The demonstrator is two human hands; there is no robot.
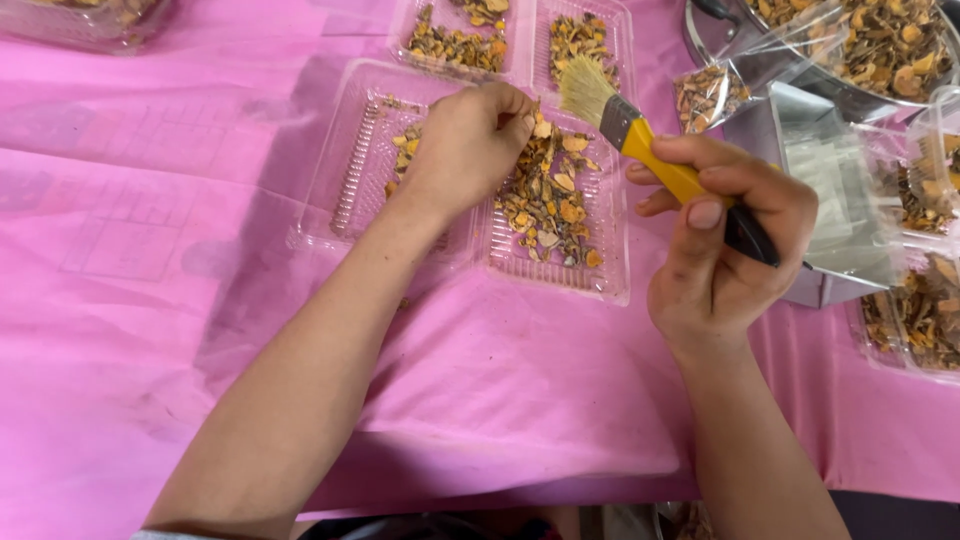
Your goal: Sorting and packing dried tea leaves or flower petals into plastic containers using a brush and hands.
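Note:
My right hand (725, 240) grips a paintbrush (640, 140) with a yellow and black handle, its pale bristles pointing up-left over an open clear plastic clamshell tray (345, 170). The tray holds dried orange and brown chips (548, 195), mostly in its right half. My left hand (465, 145) rests over the tray's middle with fingers curled, pinching at the chips; whether it holds any is hidden.
A second clear tray with chips (510, 40) lies behind. A metal pot of chips (880, 45), a small filled bag (705, 95), a metal scoop (830, 200) and more filled trays (915, 310) crowd the right. A pink cloth (150, 250) covers the table.

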